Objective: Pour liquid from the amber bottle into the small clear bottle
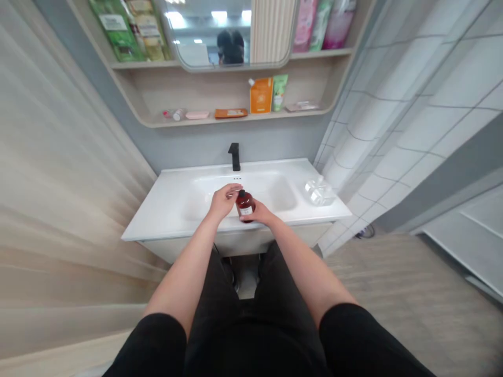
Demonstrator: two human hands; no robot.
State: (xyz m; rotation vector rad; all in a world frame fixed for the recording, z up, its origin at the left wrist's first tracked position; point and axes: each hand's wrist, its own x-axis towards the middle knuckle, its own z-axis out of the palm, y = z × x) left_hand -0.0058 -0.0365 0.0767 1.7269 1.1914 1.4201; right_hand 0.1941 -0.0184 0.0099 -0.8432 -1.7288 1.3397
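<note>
A reddish-brown bottle (245, 204) with a black cap and a white label stands upright over the front part of the white sink basin (281, 196). My right hand (261, 213) is wrapped around its lower right side, with the thumb across the front. On the other side, my left hand (223, 201) is beside the black cap (242, 193), its fingers bent loosely and apart. Nothing shows in the left hand; whether its fingertips touch the cap is hard to make out.
Behind the basin rises a black faucet (234, 156). Clear containers (319, 191) stand on the counter's right end. Above, a shelf (157, 123) holds an orange pouch (261, 95), a green tube (279, 92) and small packages. A mirror (220, 36) hangs higher; a curtain (58, 157) borders the left.
</note>
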